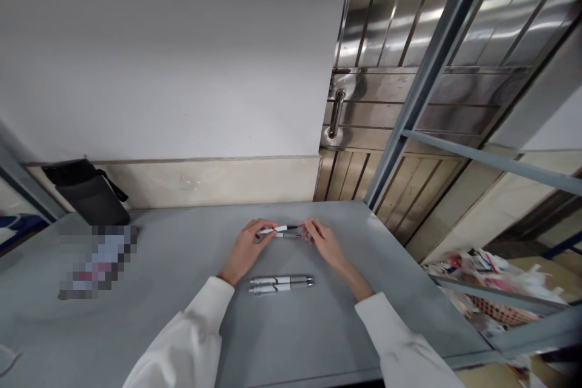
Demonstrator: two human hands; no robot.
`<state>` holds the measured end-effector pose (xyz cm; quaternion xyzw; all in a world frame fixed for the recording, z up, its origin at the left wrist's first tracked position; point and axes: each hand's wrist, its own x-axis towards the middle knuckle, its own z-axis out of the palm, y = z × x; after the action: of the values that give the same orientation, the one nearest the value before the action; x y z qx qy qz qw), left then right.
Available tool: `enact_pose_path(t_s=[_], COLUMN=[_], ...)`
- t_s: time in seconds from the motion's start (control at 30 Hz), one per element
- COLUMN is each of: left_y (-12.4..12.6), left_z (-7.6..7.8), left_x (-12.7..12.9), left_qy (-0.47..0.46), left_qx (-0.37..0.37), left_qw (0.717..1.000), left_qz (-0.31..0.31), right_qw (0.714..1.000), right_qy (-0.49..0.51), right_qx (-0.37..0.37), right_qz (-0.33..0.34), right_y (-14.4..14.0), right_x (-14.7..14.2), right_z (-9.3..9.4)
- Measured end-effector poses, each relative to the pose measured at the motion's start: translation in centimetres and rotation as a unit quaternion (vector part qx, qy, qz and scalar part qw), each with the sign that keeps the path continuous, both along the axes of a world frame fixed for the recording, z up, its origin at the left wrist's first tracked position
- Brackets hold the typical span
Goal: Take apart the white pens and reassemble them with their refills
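Note:
My left hand [255, 240] is closed round the rear of a white pen [278, 229], which points right with its dark tip. Just below that pen, a second white pen [287, 235] runs nearly parallel; I cannot tell whether it is held too or lies on the table. At the tip end, my right hand [321, 239] has its fingers pinched together, and whatever is between them is too small to make out. Nearer to me, two white-and-silver pens [282, 284] lie side by side on the grey table [182, 327], silver ends to the right.
A dark grey pouch with a strap [97, 194] stands at the table's back left, with a blurred-out object [102, 260] before it. Behind are a wall and a metal door [386, 109]. Grey metal posts [409, 103] rise at the right, beside a basket [500, 309] heaped with bags.

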<state>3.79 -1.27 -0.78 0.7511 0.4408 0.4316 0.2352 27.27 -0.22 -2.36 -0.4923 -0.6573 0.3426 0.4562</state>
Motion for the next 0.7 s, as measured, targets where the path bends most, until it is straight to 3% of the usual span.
enact_pose_path(t_s=[0.17,0.3,0.7], left_y=[0.2,0.2,-0.2], left_z=[-0.1,-0.1,0.3], left_x=[-0.2,-0.2,0.1], left_qy=[-0.008,-0.018,-0.027], left_qx=[0.003,0.003,0.0], left_qw=[1.0,1.0,1.0], left_qz=[0.019,0.014,0.009], right_qw=[0.994,0.987,0.99], right_qy=[0.101,0.161,0.139], right_qx=[-0.007,0.016,0.011], right_qz=[-0.04,-0.021,-0.023], right_y=[1.8,2.0,0.7], right_x=[0.9,1.4,0.5], right_z=[-1.7,-1.2,0.7])
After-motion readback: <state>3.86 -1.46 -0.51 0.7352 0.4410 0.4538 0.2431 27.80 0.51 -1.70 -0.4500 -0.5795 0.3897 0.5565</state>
